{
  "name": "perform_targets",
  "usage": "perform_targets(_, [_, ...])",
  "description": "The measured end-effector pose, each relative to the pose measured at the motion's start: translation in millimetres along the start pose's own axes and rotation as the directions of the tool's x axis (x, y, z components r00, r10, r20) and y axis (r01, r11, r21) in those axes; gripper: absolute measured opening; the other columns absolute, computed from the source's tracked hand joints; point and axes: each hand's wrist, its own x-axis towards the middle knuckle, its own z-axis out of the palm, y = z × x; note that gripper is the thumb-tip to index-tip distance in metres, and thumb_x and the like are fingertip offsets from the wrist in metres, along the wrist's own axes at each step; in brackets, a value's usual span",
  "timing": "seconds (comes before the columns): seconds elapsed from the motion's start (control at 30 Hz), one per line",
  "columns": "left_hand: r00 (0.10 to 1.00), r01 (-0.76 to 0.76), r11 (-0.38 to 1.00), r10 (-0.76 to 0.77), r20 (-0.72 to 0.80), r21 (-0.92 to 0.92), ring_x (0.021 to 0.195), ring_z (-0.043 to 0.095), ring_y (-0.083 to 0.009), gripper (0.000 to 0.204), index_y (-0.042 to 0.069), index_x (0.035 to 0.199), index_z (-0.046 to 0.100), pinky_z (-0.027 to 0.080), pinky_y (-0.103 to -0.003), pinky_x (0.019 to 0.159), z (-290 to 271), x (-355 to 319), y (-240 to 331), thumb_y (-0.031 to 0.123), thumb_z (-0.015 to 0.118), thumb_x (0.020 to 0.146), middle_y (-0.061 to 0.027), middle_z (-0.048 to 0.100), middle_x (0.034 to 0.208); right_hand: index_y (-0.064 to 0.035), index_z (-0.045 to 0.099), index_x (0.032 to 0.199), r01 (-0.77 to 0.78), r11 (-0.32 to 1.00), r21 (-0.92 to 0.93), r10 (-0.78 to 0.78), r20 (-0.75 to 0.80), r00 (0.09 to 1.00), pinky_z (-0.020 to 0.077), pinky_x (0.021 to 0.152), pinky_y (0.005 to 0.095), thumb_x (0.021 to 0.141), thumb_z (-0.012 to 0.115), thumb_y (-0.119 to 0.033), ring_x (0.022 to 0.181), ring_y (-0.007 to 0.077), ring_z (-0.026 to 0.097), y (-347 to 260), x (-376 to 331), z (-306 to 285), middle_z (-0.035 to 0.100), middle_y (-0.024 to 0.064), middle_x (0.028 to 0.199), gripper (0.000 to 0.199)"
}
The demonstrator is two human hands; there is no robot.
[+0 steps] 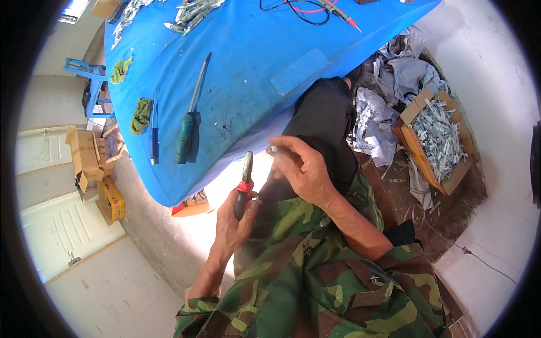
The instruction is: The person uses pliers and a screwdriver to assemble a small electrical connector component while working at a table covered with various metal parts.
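My left hand [230, 224] is wrapped round pliers [247, 172] with red and black grips, their metal jaws pointing up and away from me. Just to the right, my right hand [306, 170] pinches a small silvery piece [271, 150] between thumb and fingers; its exact kind is too small to make out. The piece and the plier jaws are apart. Both hands are over my lap, short of the table edge. A screwdriver with a teal handle [185, 138] lies on the blue-covered table [236, 73], its long shaft pointing away.
Left on the table are a slimmer blue-handled tool [154, 135] and green cloths [141, 116]. Farther back lie metal scraps [194, 16] and a test probe [341, 14] with leads. At right, a carton [434, 146] holds many pale strips. Cardboard boxes [84, 158] and a blue stool [87, 70] stand left.
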Motion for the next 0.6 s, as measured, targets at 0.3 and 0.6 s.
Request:
perform_targets(0.3, [1.0, 0.022, 1.0, -0.022, 0.011, -0.013, 0.084, 0.061, -0.017, 0.034, 0.001, 0.131, 0.06, 0.051, -0.032, 0.079, 3.9, 3.9, -5.2, 0.01, 0.064, 0.098, -0.0086, 0.066, 0.099, 0.0035, 0.06, 0.129, -0.046, 0.999, -0.026, 0.046, -0.017, 0.999, 0.053, 0.073, 0.0236, 0.101, 0.063, -0.005, 0.08, 0.0067, 0.062, -4.3, 2.9, 3.1, 0.066, 0.0031, 0.101, 0.03])
perform_targets(0.6, [1.0, -0.004, 0.999, 0.002, 0.029, 0.051, 0.083, 0.062, -0.0228, 0.035, 0.001, 0.13, 0.06, 0.052, -0.035, 0.079, 2.1, 9.2, 3.4, 0.012, 0.065, 0.098, -0.0128, 0.066, 0.098, 0.0026, 0.063, 0.126, -0.061, 0.998, 0.008, 0.061, -0.039, 0.997, 0.0526, 0.069, 0.0226, 0.098, 0.067, -0.005, 0.08, 0.006, 0.063, -2.0, 5.9, 1.5, 0.07, 0.0048, 0.107, 0.029])
